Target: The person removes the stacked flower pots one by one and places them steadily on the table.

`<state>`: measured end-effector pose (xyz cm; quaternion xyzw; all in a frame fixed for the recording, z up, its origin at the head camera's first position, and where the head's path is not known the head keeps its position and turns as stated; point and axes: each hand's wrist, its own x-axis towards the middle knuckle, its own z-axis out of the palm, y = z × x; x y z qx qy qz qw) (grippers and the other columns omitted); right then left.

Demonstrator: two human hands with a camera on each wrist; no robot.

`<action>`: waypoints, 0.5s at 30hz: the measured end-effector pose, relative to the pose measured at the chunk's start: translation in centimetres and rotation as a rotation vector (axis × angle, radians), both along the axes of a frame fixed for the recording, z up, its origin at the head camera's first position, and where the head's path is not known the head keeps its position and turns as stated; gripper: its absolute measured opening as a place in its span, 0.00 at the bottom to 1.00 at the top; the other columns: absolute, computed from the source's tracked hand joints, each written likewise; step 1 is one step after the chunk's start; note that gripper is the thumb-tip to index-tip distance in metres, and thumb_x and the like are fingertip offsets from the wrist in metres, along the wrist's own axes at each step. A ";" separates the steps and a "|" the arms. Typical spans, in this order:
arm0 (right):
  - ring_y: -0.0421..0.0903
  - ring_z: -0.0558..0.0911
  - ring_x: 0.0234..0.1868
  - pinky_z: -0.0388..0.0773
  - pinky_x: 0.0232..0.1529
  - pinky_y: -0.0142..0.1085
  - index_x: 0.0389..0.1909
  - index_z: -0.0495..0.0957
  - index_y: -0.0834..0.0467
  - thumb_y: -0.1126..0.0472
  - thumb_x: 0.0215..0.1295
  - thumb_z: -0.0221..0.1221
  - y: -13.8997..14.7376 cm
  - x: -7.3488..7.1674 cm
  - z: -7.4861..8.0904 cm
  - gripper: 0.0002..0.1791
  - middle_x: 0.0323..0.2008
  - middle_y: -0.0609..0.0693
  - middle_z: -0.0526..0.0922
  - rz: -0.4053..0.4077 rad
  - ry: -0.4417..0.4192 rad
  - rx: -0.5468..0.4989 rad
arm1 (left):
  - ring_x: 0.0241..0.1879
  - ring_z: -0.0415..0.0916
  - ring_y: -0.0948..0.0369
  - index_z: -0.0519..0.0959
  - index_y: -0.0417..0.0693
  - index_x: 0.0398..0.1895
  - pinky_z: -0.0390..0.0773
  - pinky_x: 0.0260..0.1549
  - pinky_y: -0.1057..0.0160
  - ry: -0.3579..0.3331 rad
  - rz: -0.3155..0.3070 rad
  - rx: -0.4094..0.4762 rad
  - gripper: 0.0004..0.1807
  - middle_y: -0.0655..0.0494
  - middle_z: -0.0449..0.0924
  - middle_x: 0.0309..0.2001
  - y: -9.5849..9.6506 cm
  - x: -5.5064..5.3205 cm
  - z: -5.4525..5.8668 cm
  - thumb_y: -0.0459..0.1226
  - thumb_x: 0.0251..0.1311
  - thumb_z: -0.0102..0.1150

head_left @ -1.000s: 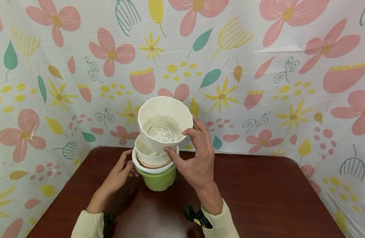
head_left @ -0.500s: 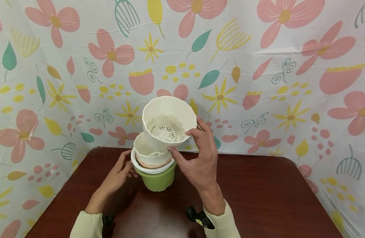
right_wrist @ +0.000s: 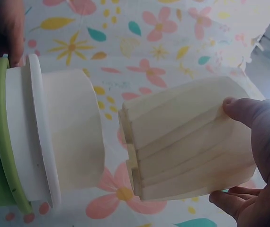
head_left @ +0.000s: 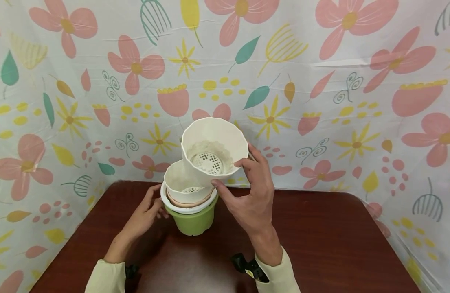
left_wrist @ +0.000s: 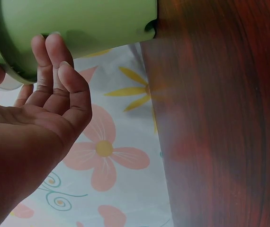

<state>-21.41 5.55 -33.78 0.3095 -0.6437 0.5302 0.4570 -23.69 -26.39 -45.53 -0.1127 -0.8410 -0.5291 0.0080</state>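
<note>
Item: cream faceted pot (head_left: 214,148), lifted clear of the stack and tilted, mesh base facing the wearer; right hand (head_left: 252,195) grip pinching its rim, thumb on the near side and fingers behind.

Item: nested stack (head_left: 188,195) of white and pink pots in a green pot (head_left: 193,219), upright on the dark wood surface (head_left: 320,244); left hand (head_left: 145,213), fingers relaxed, touches the stack's rim, apparently steadying it.

Backdrop: floral cloth (head_left: 320,81).

Cream-white faceted pot (head_left: 214,140) with a white mesh bottom, another cream pot (head_left: 181,181) under it, then a pinkish one (head_left: 188,202), a white rim (head_left: 184,208), lime-green pot (head_left: 193,221) at the base. Dark reddish-brown counter (head_left: 320,244). Backdrop (head_left: 320,81) behind the stack: white with pink flowers, yellow stars, teal leaves.
</note>
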 end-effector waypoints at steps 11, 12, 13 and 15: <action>0.61 0.74 0.72 0.78 0.64 0.44 0.51 0.76 0.69 0.69 0.50 0.81 0.6 -0.1 0.0 0.31 0.72 0.66 0.69 -0.003 -0.013 0.006 | 0.42 0.83 0.50 0.55 0.60 0.80 0.81 0.45 0.56 0.008 0.002 -0.003 0.24 0.49 0.84 0.43 0.1 -0.3 -0.1 0.44 0.87 0.41; 0.61 0.74 0.72 0.78 0.64 0.44 0.51 0.76 0.69 0.68 0.50 0.81 0.6 -0.1 0.0 0.31 0.72 0.66 0.69 -0.006 -0.012 0.007 | 0.42 0.83 0.50 0.56 0.60 0.80 0.81 0.45 0.57 0.007 0.007 -0.003 0.24 0.49 0.84 0.43 0.0 -0.3 -0.1 0.45 0.87 0.41; 0.61 0.75 0.72 0.78 0.64 0.44 0.51 0.76 0.69 0.68 0.50 0.82 0.7 -0.1 0.0 0.31 0.72 0.66 0.69 -0.009 -0.010 0.009 | 0.41 0.83 0.50 0.56 0.60 0.80 0.81 0.45 0.57 0.007 0.007 -0.006 0.24 0.49 0.84 0.43 0.0 -0.3 -0.2 0.45 0.87 0.41; 0.61 0.75 0.72 0.78 0.64 0.44 0.51 0.76 0.70 0.68 0.49 0.82 0.7 -0.1 0.0 0.31 0.71 0.66 0.70 -0.016 -0.004 0.014 | 0.41 0.83 0.51 0.56 0.60 0.80 0.81 0.45 0.57 0.002 0.007 -0.008 0.24 0.49 0.84 0.43 -0.1 -0.3 -0.3 0.46 0.87 0.41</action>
